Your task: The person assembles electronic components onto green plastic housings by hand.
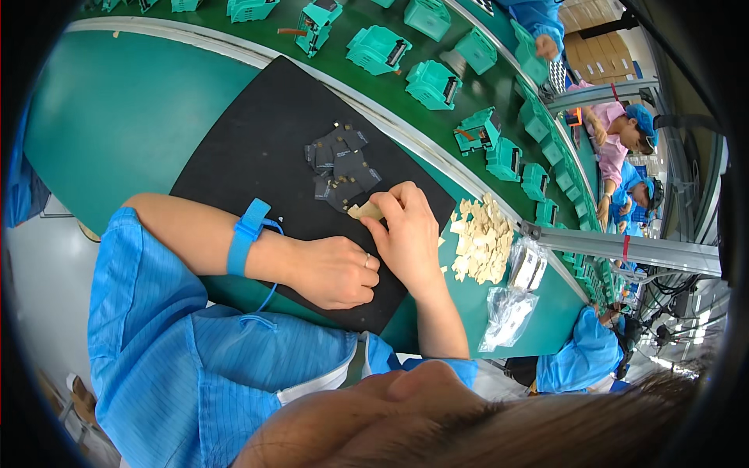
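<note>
My right hand (409, 234) is closed, pinching a small tan paper-like piece (365, 210) between thumb and fingers over the black mat (234, 148). Just beyond that piece lies a loose cluster of flat black pieces (349, 164) with small gold-coloured spots, some overlapping. My left hand (334, 273) rests on the mat as a loose fist beside the right; whatever is inside its fingers is hidden. A blue strap (248, 234) with a cord circles my left wrist. To the right of my right hand, many tan pieces (484, 238) are heaped on the green table.
Two clear plastic bags (507, 318) with contents lie at the table's right. Beyond a metal rail (382, 117), teal plastic housings (378, 51) stand in rows on a green conveyor. A metal post (632, 249) crosses at right. Other people (620, 132) work along the far side.
</note>
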Demonstrator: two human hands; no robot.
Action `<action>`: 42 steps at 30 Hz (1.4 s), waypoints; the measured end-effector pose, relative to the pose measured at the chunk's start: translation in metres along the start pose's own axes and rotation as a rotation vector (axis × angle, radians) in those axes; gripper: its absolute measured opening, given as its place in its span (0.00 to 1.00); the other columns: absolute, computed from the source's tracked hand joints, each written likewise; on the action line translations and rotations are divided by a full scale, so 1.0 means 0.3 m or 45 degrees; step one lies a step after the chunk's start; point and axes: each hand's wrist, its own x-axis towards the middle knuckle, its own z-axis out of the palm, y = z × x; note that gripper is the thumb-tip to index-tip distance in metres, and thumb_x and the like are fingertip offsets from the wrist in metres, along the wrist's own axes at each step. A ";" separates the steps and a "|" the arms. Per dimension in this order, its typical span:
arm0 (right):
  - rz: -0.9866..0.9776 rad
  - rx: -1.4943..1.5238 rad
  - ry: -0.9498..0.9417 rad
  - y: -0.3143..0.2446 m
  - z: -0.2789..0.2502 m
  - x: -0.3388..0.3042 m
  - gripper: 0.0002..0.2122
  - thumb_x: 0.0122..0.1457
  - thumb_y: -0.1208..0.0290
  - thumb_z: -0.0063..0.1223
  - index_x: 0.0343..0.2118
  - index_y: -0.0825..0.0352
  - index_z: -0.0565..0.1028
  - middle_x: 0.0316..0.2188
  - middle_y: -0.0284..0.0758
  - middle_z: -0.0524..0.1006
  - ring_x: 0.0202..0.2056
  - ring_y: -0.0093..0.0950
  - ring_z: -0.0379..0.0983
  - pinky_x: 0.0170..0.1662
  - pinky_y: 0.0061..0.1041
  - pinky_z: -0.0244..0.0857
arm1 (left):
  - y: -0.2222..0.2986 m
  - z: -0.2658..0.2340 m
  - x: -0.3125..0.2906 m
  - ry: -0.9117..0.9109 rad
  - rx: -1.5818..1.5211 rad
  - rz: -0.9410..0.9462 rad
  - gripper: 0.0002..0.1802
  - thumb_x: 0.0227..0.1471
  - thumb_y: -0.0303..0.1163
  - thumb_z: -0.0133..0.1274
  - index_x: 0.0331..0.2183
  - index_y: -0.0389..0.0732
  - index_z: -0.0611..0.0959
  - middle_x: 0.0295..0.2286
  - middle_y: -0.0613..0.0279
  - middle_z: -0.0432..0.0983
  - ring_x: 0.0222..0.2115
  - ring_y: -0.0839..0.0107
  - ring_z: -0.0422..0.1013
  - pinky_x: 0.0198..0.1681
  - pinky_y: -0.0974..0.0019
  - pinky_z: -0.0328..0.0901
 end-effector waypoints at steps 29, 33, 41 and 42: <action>0.480 0.036 0.358 0.105 0.028 -0.203 0.04 0.51 0.77 0.55 0.29 0.68 0.73 0.25 0.30 0.70 0.20 0.15 0.64 0.21 0.16 0.58 | -0.058 -0.020 0.056 0.875 -1.336 -1.120 0.12 0.52 0.21 0.50 0.41 0.32 0.75 0.32 0.59 0.76 0.33 0.76 0.73 0.36 0.74 0.69; 0.444 0.916 0.632 0.071 0.000 -0.197 0.04 0.49 0.80 0.56 0.27 0.71 0.72 0.30 0.31 0.69 0.19 0.12 0.62 0.19 0.11 0.53 | -0.050 -0.040 0.058 0.804 -1.322 -1.131 0.12 0.51 0.22 0.51 0.41 0.33 0.76 0.32 0.60 0.76 0.31 0.77 0.73 0.34 0.75 0.69; 0.384 0.938 0.629 0.082 0.030 -0.214 0.04 0.51 0.83 0.55 0.25 0.71 0.71 0.25 0.30 0.70 0.20 0.11 0.61 0.20 0.09 0.52 | -0.042 -0.015 0.075 0.695 -1.203 -1.186 0.11 0.53 0.24 0.49 0.39 0.32 0.79 0.33 0.58 0.77 0.32 0.78 0.73 0.33 0.75 0.70; 0.416 0.978 0.659 0.090 0.029 -0.219 0.04 0.51 0.82 0.54 0.25 0.71 0.71 0.25 0.30 0.70 0.20 0.11 0.61 0.21 0.09 0.54 | -0.042 -0.011 0.078 0.768 -1.155 -1.185 0.11 0.52 0.23 0.49 0.39 0.33 0.79 0.33 0.58 0.77 0.32 0.75 0.74 0.34 0.73 0.70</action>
